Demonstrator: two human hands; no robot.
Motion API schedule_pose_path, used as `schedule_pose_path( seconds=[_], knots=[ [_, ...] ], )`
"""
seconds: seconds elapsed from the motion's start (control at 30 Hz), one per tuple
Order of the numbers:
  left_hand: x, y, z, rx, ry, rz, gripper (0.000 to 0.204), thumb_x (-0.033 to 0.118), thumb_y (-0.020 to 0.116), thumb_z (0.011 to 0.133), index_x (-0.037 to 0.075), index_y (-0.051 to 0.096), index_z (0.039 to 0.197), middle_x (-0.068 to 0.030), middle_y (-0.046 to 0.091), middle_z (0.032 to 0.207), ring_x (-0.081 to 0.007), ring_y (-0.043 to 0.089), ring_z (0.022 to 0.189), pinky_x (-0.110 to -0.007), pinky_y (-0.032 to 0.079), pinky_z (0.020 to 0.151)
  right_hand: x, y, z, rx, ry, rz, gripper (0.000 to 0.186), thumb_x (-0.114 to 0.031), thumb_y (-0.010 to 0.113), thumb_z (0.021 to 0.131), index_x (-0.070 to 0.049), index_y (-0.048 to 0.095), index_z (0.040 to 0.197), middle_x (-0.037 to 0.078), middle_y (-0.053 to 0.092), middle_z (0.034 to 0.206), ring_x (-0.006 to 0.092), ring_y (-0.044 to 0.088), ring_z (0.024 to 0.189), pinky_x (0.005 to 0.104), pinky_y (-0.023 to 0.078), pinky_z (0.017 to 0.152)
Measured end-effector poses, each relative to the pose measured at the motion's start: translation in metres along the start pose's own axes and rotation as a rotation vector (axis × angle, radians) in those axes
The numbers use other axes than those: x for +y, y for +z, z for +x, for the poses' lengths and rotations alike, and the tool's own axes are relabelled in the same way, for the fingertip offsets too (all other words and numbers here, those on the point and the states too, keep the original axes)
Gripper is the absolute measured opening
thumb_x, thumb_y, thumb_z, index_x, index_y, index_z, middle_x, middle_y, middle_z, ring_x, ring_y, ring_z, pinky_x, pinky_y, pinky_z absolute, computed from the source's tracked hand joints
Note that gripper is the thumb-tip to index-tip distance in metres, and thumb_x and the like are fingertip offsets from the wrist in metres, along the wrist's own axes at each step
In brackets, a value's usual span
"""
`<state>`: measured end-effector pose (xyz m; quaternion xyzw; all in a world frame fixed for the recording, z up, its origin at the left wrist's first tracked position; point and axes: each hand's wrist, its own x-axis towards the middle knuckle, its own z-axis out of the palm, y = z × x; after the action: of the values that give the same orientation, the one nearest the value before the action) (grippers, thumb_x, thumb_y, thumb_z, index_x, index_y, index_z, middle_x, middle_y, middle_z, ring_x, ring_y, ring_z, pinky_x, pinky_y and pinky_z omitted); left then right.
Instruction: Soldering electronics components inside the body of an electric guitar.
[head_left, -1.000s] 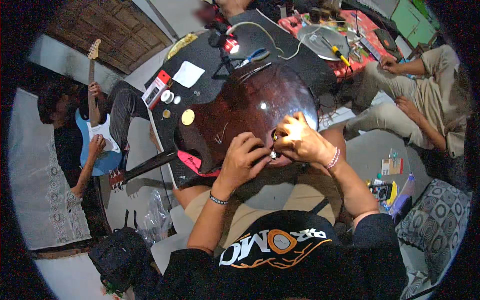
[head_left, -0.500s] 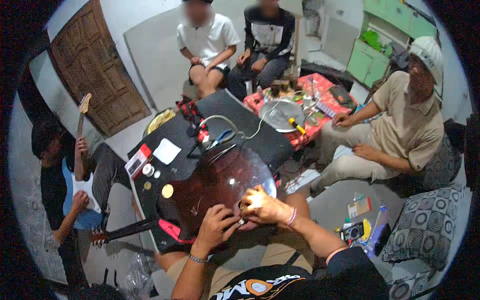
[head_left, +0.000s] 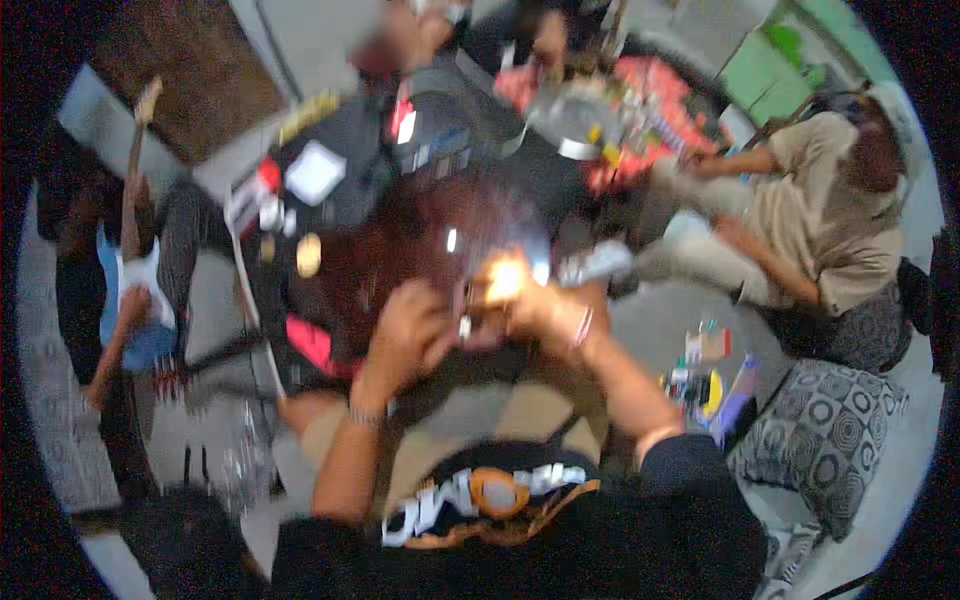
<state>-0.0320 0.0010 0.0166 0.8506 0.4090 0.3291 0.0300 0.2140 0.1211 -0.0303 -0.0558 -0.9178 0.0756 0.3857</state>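
Observation:
A dark red-brown guitar lies in front of me, its glossy body over the table edge and its neck pointing left. At the body's near edge both my hands work close together, blurred by motion. My left hand has bent fingers closing towards a small pale part. Just right of it, my right hand is closed, its fingers brightly lit by a lamp glow. Whatever lies between the fingers is too smeared to name. A pink piece sits beside the guitar near my left wrist.
White paper lies on the black tabletop. A metal basin stands on the red-covered table behind. A person in beige sits right; another on the left holds a blue guitar. Tools lie on the floor at right.
The whole view has shifted and blurred as my head tilted, with the scene moving up in the picture. My hands stay together at the guitar's near edge. A seated person at the back leans forward.

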Motion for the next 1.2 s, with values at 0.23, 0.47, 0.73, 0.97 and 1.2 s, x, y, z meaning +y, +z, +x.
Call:
schedule_pose_path(
  seconds=[0.23, 0.47, 0.73, 0.97, 1.2],
  knots=[
    [-0.01, 0.015, 0.006, 0.015, -0.116, -0.063, 0.021, 0.013, 0.09, 0.081, 0.009, 0.08, 0.1, -0.0087, 0.072, 0.113, -0.0355, 0.064, 0.118, -0.048, 0.055, 0.102, -0.001, -0.024, 0.01, -0.235, 0.239, 0.005, 0.024, -0.029, 0.087, 0.08, -0.021, 0.079, 0.102, 0.005, 0.07, 0.117, 0.0296, 0.062, 0.116, 0.0473, 0.044, 0.099],
    [-0.004, 0.012, 0.0, 0.014, -0.122, -0.079, 0.022, 0.013, 0.09, 0.081, 0.008, 0.08, 0.1, -0.0082, 0.072, 0.11, -0.0349, 0.064, 0.117, -0.047, 0.055, 0.1, -0.01, -0.021, 0.009, -0.242, 0.225, 0.03, 0.022, -0.028, 0.085, 0.083, -0.02, 0.078, 0.102, 0.004, 0.068, 0.114, 0.0294, 0.062, 0.113, 0.0468, 0.044, 0.098],
    [-0.007, 0.012, 0.004, 0.017, -0.065, -0.042, 0.023, 0.015, 0.089, 0.082, 0.007, 0.08, 0.101, -0.008, 0.071, 0.108, -0.0347, 0.065, 0.116, -0.047, 0.054, 0.098, -0.011, -0.027, 0.014, -0.264, 0.226, 0.019, 0.022, -0.031, 0.083, 0.085, -0.021, 0.078, 0.105, 0.003, 0.068, 0.116, 0.0283, 0.061, 0.115, 0.0474, 0.044, 0.099],
    [-0.008, 0.015, 0.003, 0.012, -0.055, -0.019, 0.021, 0.013, 0.088, 0.082, 0.007, 0.079, 0.1, -0.0079, 0.071, 0.109, -0.0343, 0.065, 0.114, -0.047, 0.055, 0.097, -0.011, -0.029, 0.014, -0.283, 0.237, 0.005, 0.027, -0.032, 0.086, 0.082, -0.023, 0.078, 0.107, 0.002, 0.068, 0.119, 0.0284, 0.061, 0.117, 0.0479, 0.045, 0.101],
    [-0.006, 0.015, 0.0, 0.039, -0.065, -0.035, 0.022, 0.014, 0.089, 0.082, 0.006, 0.079, 0.1, -0.0083, 0.072, 0.11, -0.0343, 0.065, 0.115, -0.047, 0.055, 0.099, -0.016, -0.032, 0.016, -0.257, 0.253, 0.035, 0.022, -0.019, 0.086, 0.083, -0.018, 0.078, 0.104, 0.004, 0.067, 0.112, 0.0271, 0.063, 0.113, 0.0454, 0.041, 0.102]
  ],
)
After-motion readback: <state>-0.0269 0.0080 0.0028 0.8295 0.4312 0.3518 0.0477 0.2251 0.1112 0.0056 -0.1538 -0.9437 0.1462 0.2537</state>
